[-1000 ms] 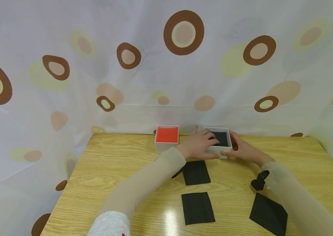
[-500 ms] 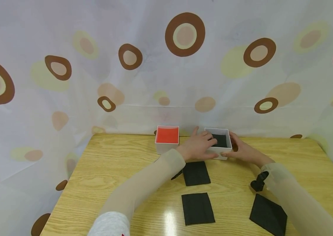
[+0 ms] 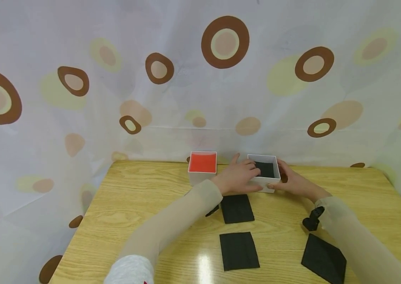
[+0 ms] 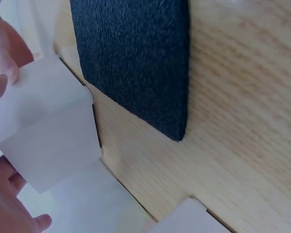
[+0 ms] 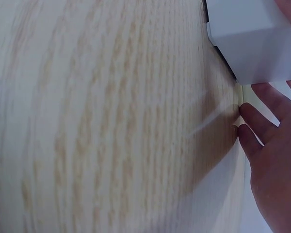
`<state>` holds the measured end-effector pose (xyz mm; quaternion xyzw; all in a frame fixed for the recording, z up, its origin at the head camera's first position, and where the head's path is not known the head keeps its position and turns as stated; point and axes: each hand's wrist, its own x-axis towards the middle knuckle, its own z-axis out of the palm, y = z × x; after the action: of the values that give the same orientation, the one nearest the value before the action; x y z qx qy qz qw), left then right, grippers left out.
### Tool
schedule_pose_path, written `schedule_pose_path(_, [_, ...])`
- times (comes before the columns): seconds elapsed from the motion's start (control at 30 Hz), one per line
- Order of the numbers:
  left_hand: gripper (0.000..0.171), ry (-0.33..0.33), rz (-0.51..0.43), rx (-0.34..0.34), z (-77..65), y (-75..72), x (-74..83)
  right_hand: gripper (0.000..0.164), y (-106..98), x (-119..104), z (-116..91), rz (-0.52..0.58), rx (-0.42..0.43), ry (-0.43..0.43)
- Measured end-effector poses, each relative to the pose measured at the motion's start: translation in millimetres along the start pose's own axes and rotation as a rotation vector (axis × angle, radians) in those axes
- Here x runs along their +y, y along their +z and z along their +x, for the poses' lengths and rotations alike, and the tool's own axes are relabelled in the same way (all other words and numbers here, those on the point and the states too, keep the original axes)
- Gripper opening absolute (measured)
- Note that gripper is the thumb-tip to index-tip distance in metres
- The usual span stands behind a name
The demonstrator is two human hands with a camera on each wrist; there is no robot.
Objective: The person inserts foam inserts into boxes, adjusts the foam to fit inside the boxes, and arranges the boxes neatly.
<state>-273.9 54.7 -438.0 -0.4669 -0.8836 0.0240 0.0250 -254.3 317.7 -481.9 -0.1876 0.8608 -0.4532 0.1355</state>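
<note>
A white open-topped box point(image 3: 266, 180) stands at the table's back, with a black cloth square point(image 3: 266, 169) inside it. My left hand point(image 3: 237, 175) reaches over the box's left side, fingers curled inside the rim beside the black cloth and thumb along the front wall. Around the right side, my right hand point(image 3: 298, 184) holds the box, its thumb on the front corner. Some right-hand fingers point(image 5: 262, 127) spread beyond the box in the right wrist view. The left fingertips are partly hidden by the box in the left wrist view.
Left of my hands stands a second white box point(image 3: 202, 178) with a red cloth point(image 3: 203, 163) in it. Black squares lie on the wooden table: one near the left wrist point(image 3: 237, 209), one at front centre point(image 3: 239, 251), and one beside the right forearm point(image 3: 324, 258). A patterned curtain point(image 3: 186, 90) hangs behind.
My left fingers have drawn back slightly toward the box's left rim, and the black cloth sits a little lower inside. The right hand keeps its hold. The head view has shifted slightly.
</note>
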Motion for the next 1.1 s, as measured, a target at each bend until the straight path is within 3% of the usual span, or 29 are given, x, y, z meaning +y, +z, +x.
schedule_pose_path(0.13, [0.049,0.011,-0.030,0.025,-6.5,1.3,2.4,0.098,1,-1,-1,0.000,-0.003,0.000])
schedule_pose_path(0.37, [0.052,-0.006,-0.078,0.117,-24.4,-11.3,10.6,0.098,1,-1,-2,-0.019,0.005,-0.002])
schedule_pose_path(0.53, [0.051,-0.039,-0.154,0.190,-43.2,-16.5,14.1,0.097,2,-2,0,-0.021,0.014,-0.028])
schedule_pose_path(0.7, [0.047,-0.030,-0.244,0.221,-65.9,-14.2,15.7,0.096,1,3,3,-0.017,0.015,-0.037])
schedule_pose_path(0.87, [0.050,-0.035,-0.322,0.213,-88.1,-9.1,15.8,0.100,0,4,4,-0.027,0.017,-0.016])
schedule_pose_path(1.1, [0.063,-0.110,-0.366,0.124,-114.7,5.9,15.8,0.102,1,1,1,0.001,0.010,0.011])
